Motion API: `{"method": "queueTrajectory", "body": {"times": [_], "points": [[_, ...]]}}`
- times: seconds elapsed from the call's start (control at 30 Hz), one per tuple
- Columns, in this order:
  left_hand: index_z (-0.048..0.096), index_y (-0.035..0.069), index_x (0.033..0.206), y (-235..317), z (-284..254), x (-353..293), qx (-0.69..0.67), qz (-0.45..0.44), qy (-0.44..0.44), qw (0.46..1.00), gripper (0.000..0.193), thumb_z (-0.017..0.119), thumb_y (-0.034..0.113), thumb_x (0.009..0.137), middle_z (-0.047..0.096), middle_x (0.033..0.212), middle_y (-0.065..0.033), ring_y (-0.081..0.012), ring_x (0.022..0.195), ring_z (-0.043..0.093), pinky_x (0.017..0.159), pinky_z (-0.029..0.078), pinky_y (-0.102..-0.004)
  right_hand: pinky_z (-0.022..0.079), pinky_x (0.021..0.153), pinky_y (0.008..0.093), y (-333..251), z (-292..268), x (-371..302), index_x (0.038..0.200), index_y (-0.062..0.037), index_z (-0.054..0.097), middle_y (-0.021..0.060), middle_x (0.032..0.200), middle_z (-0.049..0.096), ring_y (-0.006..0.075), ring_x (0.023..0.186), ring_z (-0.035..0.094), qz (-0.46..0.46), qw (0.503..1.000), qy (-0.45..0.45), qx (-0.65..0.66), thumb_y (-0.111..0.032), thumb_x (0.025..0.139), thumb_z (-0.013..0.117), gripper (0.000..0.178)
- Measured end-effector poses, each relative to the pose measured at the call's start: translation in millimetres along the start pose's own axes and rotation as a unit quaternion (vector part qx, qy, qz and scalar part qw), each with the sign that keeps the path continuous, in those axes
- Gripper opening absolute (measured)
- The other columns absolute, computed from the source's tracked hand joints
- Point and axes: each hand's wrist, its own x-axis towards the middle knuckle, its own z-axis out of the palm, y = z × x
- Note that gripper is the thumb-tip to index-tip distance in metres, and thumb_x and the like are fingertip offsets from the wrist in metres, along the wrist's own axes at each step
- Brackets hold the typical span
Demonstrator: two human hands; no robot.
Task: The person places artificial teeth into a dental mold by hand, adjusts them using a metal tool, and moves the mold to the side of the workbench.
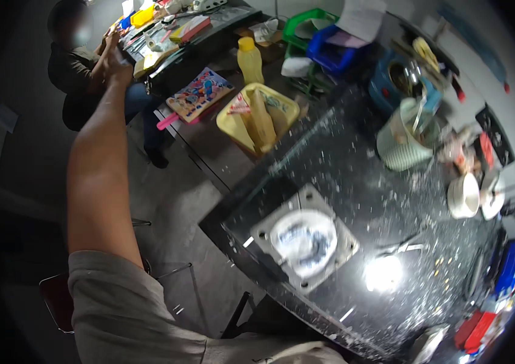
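Note:
My left arm stretches far out to the upper left. At its end my left hand is raised, in front of a co-worker's arm and near the edge of the far bench; its fingers are small and smeared, so whether it holds anything cannot be made out. My right hand is out of view. On the dark, white-specked bench before me lies a square grey metal plate with corner holes. A round white plaster-like block with a bluish-grey curved band sits in its middle.
A yellow tub, a yellow bottle and green and blue bins stand beyond the bench. A pale ribbed container holds tools. A bright light spot glares beside thin metal tools. A seated co-worker is at upper left.

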Motion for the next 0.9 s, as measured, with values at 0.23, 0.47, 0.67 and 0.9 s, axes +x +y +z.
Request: {"method": "queueTrajectory", "body": {"times": [0.23, 0.47, 0.67, 0.9], "points": [[0.073, 0.018, 0.138, -7, 72, 67, -0.089, -0.098, -0.251, 0.959, 0.055, 0.072, 0.048, 0.091, 0.069, 0.144, -0.0190, -0.0350, 0.138, 0.062, 0.117, 0.047, -0.0432, 0.043, 0.111, 0.0447, -81, -14, 76, 0.148, -0.0014, 0.058, 0.0208, 0.137, 0.064, 0.0343, 0.130, 0.059, 0.105, 0.984, -0.084, 0.113, -0.058, 0.111, 0.051, 0.068], [0.059, 0.020, 0.153, 17, 154, 134, -0.136, -0.141, -0.233, 0.952, 0.066, 0.074, 0.044, 0.094, 0.066, 0.150, -0.0149, -0.0359, 0.137, 0.063, 0.115, 0.049, -0.0448, 0.041, 0.114, 0.0436, -135, -1, 114, 0.151, -0.0015, 0.057, 0.0195, 0.144, 0.062, 0.0329, 0.136, 0.056, 0.180, 0.963, -0.088, 0.179, -0.058, 0.112, 0.049, 0.069], [0.055, 0.036, 0.156, 29, 187, 158, -0.094, -0.128, -0.235, 0.959, 0.065, 0.071, 0.028, 0.094, 0.061, 0.156, -0.0079, -0.0319, 0.145, 0.055, 0.118, 0.047, -0.0518, 0.039, 0.118, 0.0426, -150, 15, 115, 0.153, -0.0015, 0.055, 0.0185, 0.149, 0.060, 0.0316, 0.141, 0.053, 0.235, 0.947, -0.073, 0.209, -0.057, 0.112, 0.048, 0.070], [0.073, 0.015, 0.132, -11, 260, 159, -0.033, -0.028, -0.225, 0.973, 0.037, 0.049, 0.027, 0.107, 0.075, 0.130, -0.0152, -0.0362, 0.118, 0.072, 0.106, 0.054, -0.0501, 0.036, 0.122, 0.0414, -144, 36, 72, 0.156, -0.0016, 0.053, 0.0173, 0.155, 0.058, 0.0302, 0.146, 0.050, 0.265, 0.928, -0.096, 0.243, -0.057, 0.113, 0.047, 0.071]]}}
